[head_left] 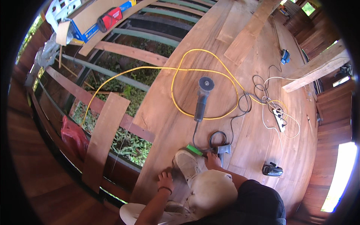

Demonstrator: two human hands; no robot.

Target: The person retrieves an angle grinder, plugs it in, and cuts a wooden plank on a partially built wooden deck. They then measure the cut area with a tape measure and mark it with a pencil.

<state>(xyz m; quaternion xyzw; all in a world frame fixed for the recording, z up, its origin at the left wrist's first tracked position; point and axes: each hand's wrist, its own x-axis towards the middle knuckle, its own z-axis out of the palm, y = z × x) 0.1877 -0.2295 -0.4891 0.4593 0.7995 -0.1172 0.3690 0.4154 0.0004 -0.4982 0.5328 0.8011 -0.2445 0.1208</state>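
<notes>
My left hand (pixel 165 182) lies open on the plank floor (pixel 153 165), fingers spread, beside my shoe (pixel 185 163). On the other side of the shoe, my right hand (pixel 213 161) is low at the floor with its fingers curled. Whatever it grips is small and mostly hidden. Close by are a bright green strip-like piece (pixel 194 150) and a tool with a grey metal head (pixel 224 149) and a dark handle, standing partly behind my hand. Farther ahead, an angle grinder (pixel 203 98) rests on the planks, its disc end away from me and its cord running back toward me.
A yellow cord (pixel 176 93) loops around the grinder. Right of it are tangled cables, a white power strip (pixel 278 120), a black tool (pixel 272 170) and a blue tool (pixel 285 56). At left, open joists (pixel 138 56) show ground below; a loose board (pixel 107 138) and red bag (pixel 74 137) lie there.
</notes>
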